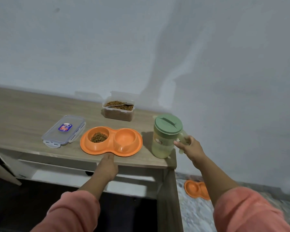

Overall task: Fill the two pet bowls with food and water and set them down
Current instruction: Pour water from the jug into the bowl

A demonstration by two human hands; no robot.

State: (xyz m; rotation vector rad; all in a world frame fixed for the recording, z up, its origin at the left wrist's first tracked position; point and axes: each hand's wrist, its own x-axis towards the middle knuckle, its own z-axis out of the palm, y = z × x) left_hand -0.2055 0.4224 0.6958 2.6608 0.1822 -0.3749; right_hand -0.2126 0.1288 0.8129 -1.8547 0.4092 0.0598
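An orange double pet bowl (pixel 111 150) sits on the wooden table near its front edge. Its left cup holds brown kibble (pixel 98 137); its right cup (pixel 125 137) is empty. My left hand (pixel 108 162) rests flat against the bowl's front rim, fingers together. To the right stands a pale green water jug (pixel 164 136) with a darker green lid, upright on the table's right end. My right hand (pixel 187 145) is wrapped around the jug's handle. A clear tub of kibble (pixel 118 109) with a scoop in it stands open at the back.
The tub's clear lid (pixel 64 130) lies flat left of the bowl. A second orange double bowl (pixel 197 189) lies on the patterned floor to the right of the table. The wall runs right behind the table (pixel 23 114).
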